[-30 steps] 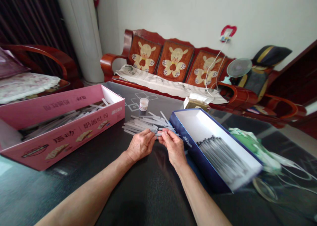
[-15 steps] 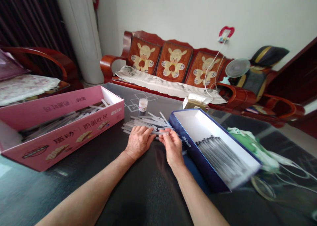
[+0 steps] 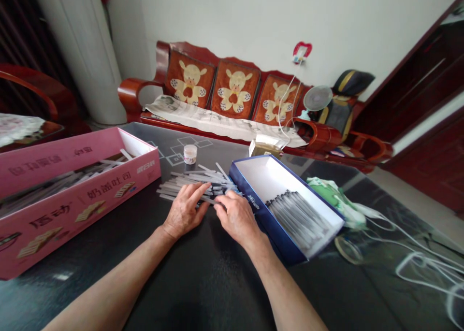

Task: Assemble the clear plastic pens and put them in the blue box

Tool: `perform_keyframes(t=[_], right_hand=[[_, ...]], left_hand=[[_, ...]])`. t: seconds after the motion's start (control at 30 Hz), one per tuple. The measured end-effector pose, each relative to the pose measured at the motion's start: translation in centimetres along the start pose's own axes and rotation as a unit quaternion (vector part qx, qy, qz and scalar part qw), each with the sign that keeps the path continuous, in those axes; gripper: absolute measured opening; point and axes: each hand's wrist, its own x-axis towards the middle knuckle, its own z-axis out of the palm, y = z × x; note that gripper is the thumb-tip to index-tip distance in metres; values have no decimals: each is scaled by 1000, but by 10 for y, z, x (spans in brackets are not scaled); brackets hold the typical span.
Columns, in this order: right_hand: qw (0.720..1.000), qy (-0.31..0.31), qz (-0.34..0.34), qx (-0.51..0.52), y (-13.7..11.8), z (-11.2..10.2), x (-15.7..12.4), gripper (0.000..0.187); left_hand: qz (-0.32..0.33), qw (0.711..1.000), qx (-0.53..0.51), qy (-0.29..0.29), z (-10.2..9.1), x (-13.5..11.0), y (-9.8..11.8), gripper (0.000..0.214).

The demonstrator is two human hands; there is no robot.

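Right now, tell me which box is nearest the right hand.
The blue box, just beside the right hand; the pink box and gold box are farther off.

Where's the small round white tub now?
In the head view, the tub stands left of centre on the dark tabletop, just beyond the pale thin sticks, between the long pink box and the open blue box.

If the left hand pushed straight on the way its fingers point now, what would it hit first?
Most likely the loose pale sticks piled on the table, right in front of the left hand; whether it already touches them is hard to tell.
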Motion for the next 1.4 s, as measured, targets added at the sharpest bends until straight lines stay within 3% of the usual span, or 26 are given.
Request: perform_keyframes(t=[0.13,0.23,0.3,0.43,0.5,0.57,0.63,0.7,0.77,0.83,0.97,1.07,1.2,1.4], right_hand=[[996,19,26,-79,31,-45,-8,21],[978,37,105,-177,85,-83,-23,23],[948,-2,187,-256,126,-102,-36,25],[887,-109,308,-325,184,-116,-61,28],[877,-129,325,-331,198,-115,-70,27],[873,-108,329,-344,200,-113,-74,24],[885,-45,306,-348,192,-111,-72,25],[919,41,242,-308,171,-106,-64,25],[958,106,161,-212,138,-96,-50,22],[981,131,94,-105,98,-76,-33,20],[998,69,12,7,27,-19,-4,17],[1000,17,-13,17,-6,21,8,16],[999,-18,-16,-34,-25,54,14,14],[995,-39,5,-96,-36,69,19,14]], left_hand=[[-16,999,13,41,-5,3,3,60],[-25,998,17,59,-2,2,0,56],[-43,996,19,73,1,1,-3,52],[-84,992,23,92,5,-1,-7,47],[-93,991,21,90,5,-2,-8,45],[-101,991,17,91,4,-1,-7,42],[-114,989,14,94,3,0,-5,39],[-132,986,10,98,3,1,-6,35],[-157,982,4,108,3,1,-9,30],[-195,972,-7,132,4,0,-15,27],[-280,940,-36,190,7,-3,-27,29],[-304,927,-51,211,9,-4,-31,30],[-309,923,-54,221,10,-3,-30,30],[-318,921,-46,219,6,0,-25,28]])
